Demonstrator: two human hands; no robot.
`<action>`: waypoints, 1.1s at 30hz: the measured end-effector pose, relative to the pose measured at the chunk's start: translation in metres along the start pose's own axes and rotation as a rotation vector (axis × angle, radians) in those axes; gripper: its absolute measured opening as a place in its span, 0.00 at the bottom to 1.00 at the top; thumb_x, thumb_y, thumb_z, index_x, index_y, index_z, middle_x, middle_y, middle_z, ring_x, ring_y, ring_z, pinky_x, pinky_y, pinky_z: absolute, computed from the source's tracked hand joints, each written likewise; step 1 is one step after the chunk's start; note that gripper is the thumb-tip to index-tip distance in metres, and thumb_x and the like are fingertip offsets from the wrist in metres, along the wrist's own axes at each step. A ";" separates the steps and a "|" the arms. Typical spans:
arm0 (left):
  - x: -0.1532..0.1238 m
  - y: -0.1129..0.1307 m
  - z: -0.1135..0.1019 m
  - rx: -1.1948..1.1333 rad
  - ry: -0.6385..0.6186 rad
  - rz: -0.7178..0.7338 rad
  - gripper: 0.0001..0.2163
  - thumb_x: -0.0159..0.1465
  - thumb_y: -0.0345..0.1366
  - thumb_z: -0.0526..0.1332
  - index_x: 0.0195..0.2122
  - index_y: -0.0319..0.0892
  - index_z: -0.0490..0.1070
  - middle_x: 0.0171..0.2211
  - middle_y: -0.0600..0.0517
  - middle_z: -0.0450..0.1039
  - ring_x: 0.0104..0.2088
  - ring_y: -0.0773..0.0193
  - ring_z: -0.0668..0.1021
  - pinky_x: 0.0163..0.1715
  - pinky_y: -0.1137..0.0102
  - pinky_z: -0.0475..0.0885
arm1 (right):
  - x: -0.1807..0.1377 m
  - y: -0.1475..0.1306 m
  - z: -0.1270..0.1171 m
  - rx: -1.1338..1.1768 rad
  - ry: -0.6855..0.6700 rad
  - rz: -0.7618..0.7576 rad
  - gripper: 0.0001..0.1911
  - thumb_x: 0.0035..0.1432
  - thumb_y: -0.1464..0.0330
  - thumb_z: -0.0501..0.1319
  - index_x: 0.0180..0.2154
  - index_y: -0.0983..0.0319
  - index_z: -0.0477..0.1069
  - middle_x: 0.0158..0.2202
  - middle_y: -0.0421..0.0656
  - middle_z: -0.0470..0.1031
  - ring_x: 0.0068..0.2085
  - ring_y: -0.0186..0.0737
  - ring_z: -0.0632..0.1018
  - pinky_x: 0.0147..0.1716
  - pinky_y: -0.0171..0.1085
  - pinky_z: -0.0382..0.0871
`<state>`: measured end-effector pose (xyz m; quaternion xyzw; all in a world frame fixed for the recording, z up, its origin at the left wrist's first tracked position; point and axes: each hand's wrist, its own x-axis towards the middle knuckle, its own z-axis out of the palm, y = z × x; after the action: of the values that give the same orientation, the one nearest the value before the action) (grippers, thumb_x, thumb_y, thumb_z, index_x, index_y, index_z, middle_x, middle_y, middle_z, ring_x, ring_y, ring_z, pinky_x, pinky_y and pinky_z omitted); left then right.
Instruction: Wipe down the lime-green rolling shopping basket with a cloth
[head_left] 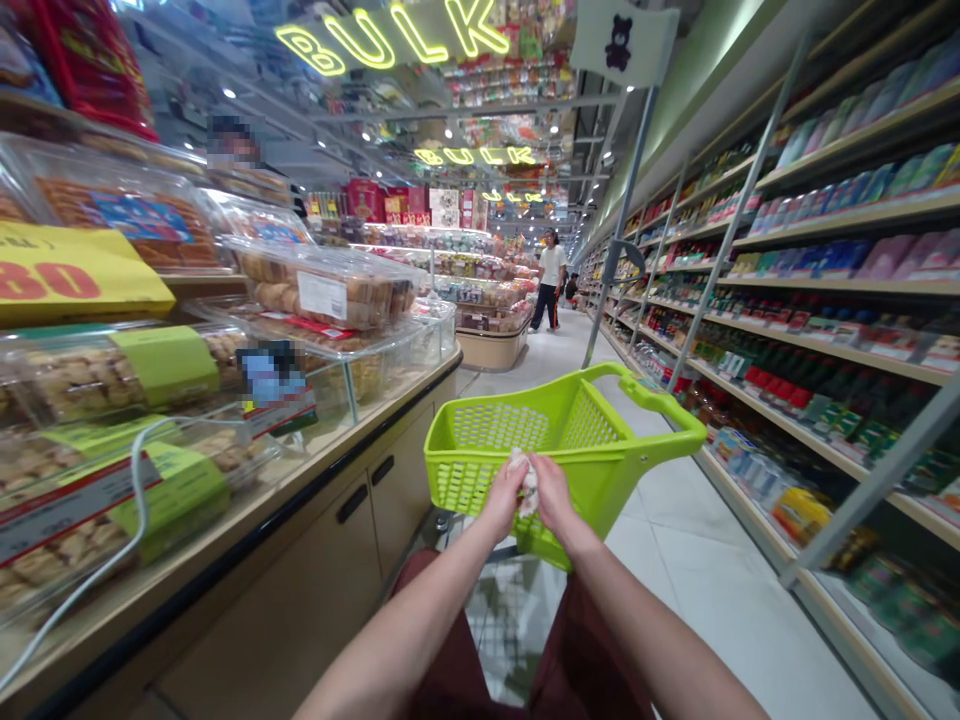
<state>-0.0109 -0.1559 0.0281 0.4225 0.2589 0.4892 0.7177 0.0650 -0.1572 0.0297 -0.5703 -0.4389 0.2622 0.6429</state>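
Observation:
Both my hands meet at the near side of a lime-green shopping cart (615, 490). My left hand (505, 494) is closed on one side of a crumpled white tissue (529, 490), and my right hand (553, 490) grips its other side. The tissue shows between the two hands, partly covered by the fingers. Behind them is the cart's perforated side wall; I cannot tell whether my knuckles touch it. The cart's handle (679, 425) points to the right, with neither hand on it.
On the left, a counter (360, 430) carries clear boxes of baked snacks (330, 285) and a yellow price sign (82, 270). Stocked shelves (840, 260) line the right. A grey pole (622, 220) rises behind the cart. A person (551, 275) stands farther down the aisle.

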 end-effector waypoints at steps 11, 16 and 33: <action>0.012 0.008 -0.036 0.482 0.376 0.196 0.19 0.51 0.30 0.60 0.46 0.38 0.65 0.42 0.46 0.72 0.43 0.60 0.74 0.45 0.66 0.67 | -0.031 -0.006 0.016 -0.059 -0.145 -0.068 0.24 0.54 0.59 0.51 0.50 0.63 0.62 0.51 0.50 0.67 0.51 0.43 0.69 0.50 0.44 0.63; -0.006 0.002 -0.039 0.273 0.095 0.149 0.29 0.49 0.23 0.55 0.54 0.42 0.59 0.52 0.47 0.65 0.48 0.62 0.71 0.47 0.68 0.67 | -0.032 0.013 0.039 0.156 -0.153 0.030 0.27 0.52 0.59 0.54 0.54 0.60 0.58 0.51 0.46 0.68 0.50 0.41 0.70 0.48 0.42 0.65; 0.017 0.059 -0.128 1.616 0.156 0.169 0.28 0.53 0.24 0.51 0.57 0.38 0.54 0.61 0.46 0.48 0.61 0.59 0.52 0.57 0.62 0.52 | 0.020 0.025 0.089 -1.095 -0.476 -0.668 0.15 0.58 0.71 0.51 0.47 0.58 0.67 0.55 0.46 0.62 0.56 0.42 0.60 0.54 0.44 0.53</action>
<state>-0.1334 -0.0852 0.0142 0.7925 0.5484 0.2318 0.1319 0.0020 -0.0905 0.0076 -0.5742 -0.7900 -0.0917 0.1943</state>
